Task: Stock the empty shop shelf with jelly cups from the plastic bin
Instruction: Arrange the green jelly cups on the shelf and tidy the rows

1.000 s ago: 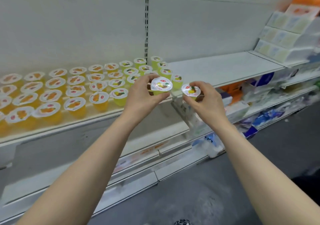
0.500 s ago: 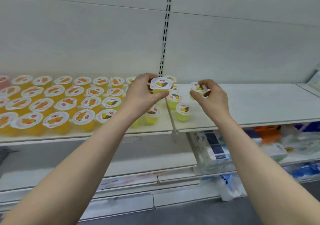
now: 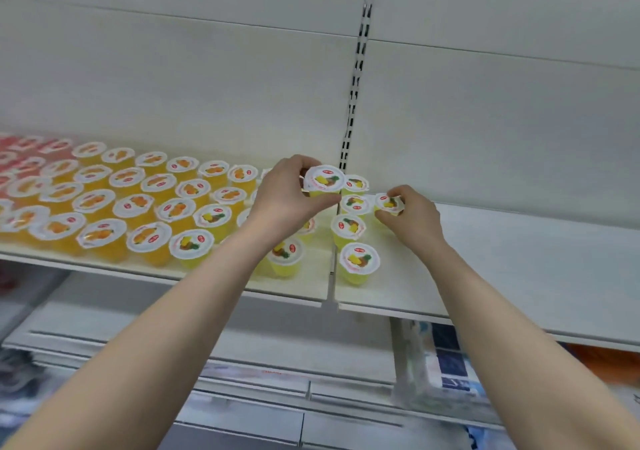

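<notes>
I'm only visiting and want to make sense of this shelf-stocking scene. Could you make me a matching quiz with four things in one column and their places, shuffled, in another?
Things
1. left cup in the left hand
2. right cup in the right hand
3. orange cups
4. red cups

Places
a. far left end of the left shelf board
b. in rows directly next to the yellow cups
c. beside the foot of the slotted post
d. over the right shelf board

Pairs: 1-c, 2-d, 3-b, 4-a
</notes>
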